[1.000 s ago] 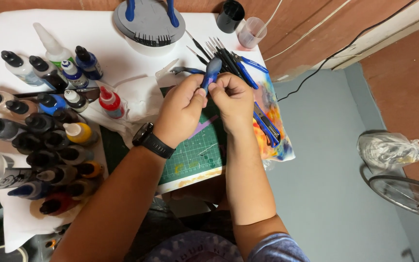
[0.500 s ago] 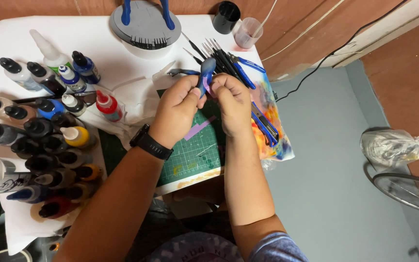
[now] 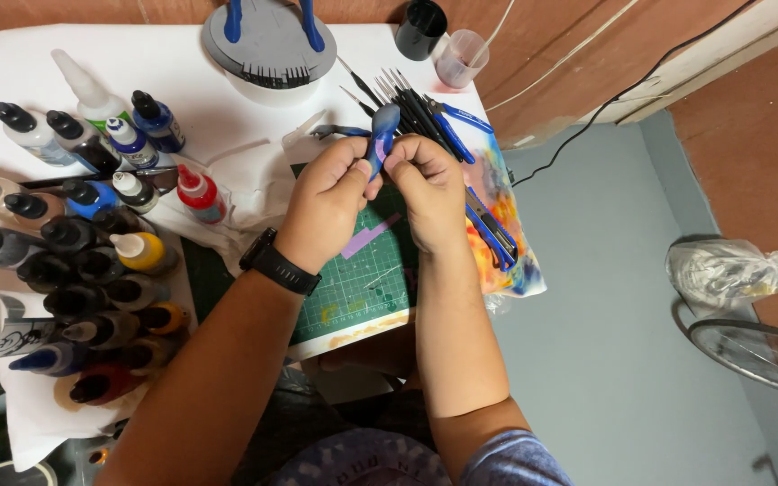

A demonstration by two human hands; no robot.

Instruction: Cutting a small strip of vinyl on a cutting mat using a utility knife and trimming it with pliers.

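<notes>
Both hands, left hand (image 3: 328,193) and right hand (image 3: 427,184), are pinching the blue-purple piece (image 3: 380,135) above the green cutting mat (image 3: 362,279), mid-work.

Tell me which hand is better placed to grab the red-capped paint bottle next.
Left. The left hand sits on the bottle side of the table, close to the red-capped bottle. The right hand is farther off, and both hands pinch the blue piece.
</notes>
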